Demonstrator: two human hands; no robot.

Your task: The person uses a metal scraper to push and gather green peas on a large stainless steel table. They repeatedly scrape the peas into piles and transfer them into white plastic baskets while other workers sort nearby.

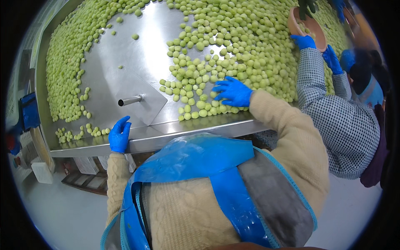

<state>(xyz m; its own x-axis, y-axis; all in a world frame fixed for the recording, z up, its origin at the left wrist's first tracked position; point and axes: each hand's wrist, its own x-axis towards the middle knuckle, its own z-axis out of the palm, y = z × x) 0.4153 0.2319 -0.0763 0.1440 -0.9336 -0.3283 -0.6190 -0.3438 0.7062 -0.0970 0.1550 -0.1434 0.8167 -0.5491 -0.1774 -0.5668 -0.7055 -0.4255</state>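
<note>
My right hand [233,92], in a blue glove, spreads its fingers over small round green fruits [203,105] on the stainless-steel sorting table. Its fingertips are among the fruits, and nothing is gripped. My left hand [119,135], also gloved in blue, is at the front rim [175,132] of the table, its thumb apart from the fingers and nothing visible in it. A few fruits [99,132] lie just left of that hand. Beyond it, a short metal pipe [130,100] sticks up from a diamond-shaped steel plate [150,107].
Fruits are heaped along the left wall [62,78] and thickly across the right side [259,47]. At my right, a co-worker's checked sleeve [312,78] and blue-gloved hand [303,42] reach to a pink basin [307,26]. White crates [86,165] stand below the table.
</note>
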